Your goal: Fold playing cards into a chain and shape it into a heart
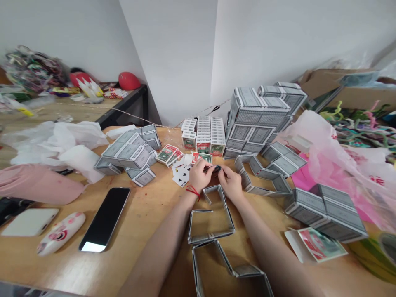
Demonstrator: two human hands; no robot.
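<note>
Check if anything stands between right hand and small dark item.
Nothing visible: the right hand and left hand both pinch the small dark item. The card frame at the wrists lies nearer the camera, not in between.

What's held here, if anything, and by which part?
The left hand and right hand seem to pinch a small dark item; what it is and which part they grip cannot be told.

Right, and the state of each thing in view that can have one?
Left hand, fingers pinched on a small dark item
Right hand, fingers pinched at the same item
Phone, flat, screen dark
Loose cards, overlapping, some face up
Card packs, lined up in rows
Patterned-card frames, standing on edge, hollow
Patterned-card stack, upright
Card box, lying down, flap open
</note>
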